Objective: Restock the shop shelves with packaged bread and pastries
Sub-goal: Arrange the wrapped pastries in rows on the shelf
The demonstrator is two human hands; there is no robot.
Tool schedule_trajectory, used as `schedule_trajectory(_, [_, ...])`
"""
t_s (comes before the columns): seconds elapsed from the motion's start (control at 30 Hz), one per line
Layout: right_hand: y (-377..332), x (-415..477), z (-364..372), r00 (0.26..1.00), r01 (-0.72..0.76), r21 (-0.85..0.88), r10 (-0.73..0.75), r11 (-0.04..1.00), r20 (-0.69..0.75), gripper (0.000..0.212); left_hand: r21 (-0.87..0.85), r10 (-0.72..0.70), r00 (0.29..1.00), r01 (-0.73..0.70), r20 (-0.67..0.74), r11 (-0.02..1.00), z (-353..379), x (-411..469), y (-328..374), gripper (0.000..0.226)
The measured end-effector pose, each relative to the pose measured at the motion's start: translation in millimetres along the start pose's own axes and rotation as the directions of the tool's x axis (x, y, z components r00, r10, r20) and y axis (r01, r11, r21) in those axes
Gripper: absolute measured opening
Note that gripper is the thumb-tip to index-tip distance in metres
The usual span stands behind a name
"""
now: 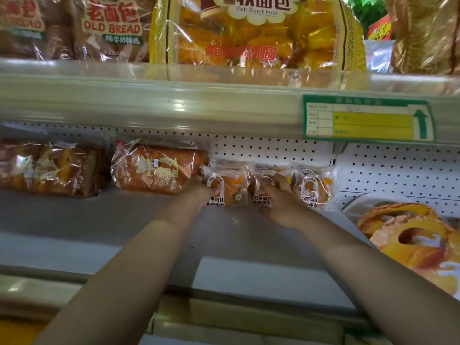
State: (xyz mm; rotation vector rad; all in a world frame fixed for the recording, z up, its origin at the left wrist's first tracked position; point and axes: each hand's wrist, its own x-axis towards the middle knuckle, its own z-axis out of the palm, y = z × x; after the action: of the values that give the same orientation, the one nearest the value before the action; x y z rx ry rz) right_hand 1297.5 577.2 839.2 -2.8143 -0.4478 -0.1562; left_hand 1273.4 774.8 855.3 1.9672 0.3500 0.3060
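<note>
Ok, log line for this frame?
left hand grips left pack; right hand rests on middle pack; right pack untouched; lower shelf

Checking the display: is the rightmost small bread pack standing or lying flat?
Standing. The bread pack rests on its lower edge on the shelf, printed front facing out.

Your left hand (199,190) is hiding its fingers behind a bread packet (230,186); the price tag (368,118) is blurring past reading; the top edge is cropping the yellow bag (256,38).
</note>
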Motion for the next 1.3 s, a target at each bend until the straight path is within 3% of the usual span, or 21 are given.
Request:
schedule_trajectory(0.23, [-10.4,-28.5,-11.1,0.998,0.045,0.185,-0.035,0.982,-0.058,0.078,-0.086,-0.027,0.999,0.024,-0.029,0.996,-10.6,-15.8,2.3,0.048])
schedule_trajectory(0.4, [-37.5,-80.1,-23.6,0.973,0.142,0.389,-0.056,0.91,-0.223,0.062,-0.176,0.101,0.995,-0.099,0.003,0.979,-35.1,-55.1,5.4,0.014])
schedule_trajectory(0.47, [-51.0,-103.4,-26.6,0.956,0.161,0.532,0.004,0.831,-0.295,0.053,-0.196,0.15,0.989,-0.145,0.014,0.97,-44.9,-85.2,6.0,0.019])
schedule_trajectory(0.57, [-70.8,-141.6,-25.7,0.926,0.212,0.719,0.1,0.662,-0.365,0.042,-0.359,0.225,0.973,-0.191,0.053,0.914,-60.5,-129.8,-3.0,0.025])
schedule_trajectory(0.73, [-103.9,-203.1,-16.4,0.87,0.317,0.853,0.231,0.414,-0.435,0.029,-0.555,0.328,0.935,-0.204,0.133,0.806,-82.1,-191.5,-21.6,0.025])
schedule_trajectory(1.0, [-106.2,-297.8,-10.5,0.835,0.383,0.892,0.323,0.24,-0.445,0.038,-0.646,0.399,0.9,-0.201,0.175,0.736,-88.4,-272.3,-33.4,0.028])
schedule_trajectory(1.07, [-92.0,-327.6,-13.1,0.834,0.386,0.897,0.336,0.214,-0.439,0.038,-0.661,0.397,0.9,-0.187,0.182,0.727,-79.3,-299.5,-33.1,0.037])
schedule_trajectory(1.2, [-58.7,-374.7,-14.5,0.858,0.336,0.921,0.341,0.196,-0.385,0.049,-0.665,0.399,0.893,-0.169,0.209,0.727,-55.9,-340.1,-34.9,0.041])
schedule_trajectory(1.3, [-22.2,-419.9,-15.6,0.871,0.305,0.933,0.34,0.191,-0.354,0.071,-0.682,0.367,0.903,-0.126,0.221,0.721,-27.6,-382.4,-32.2,0.045])
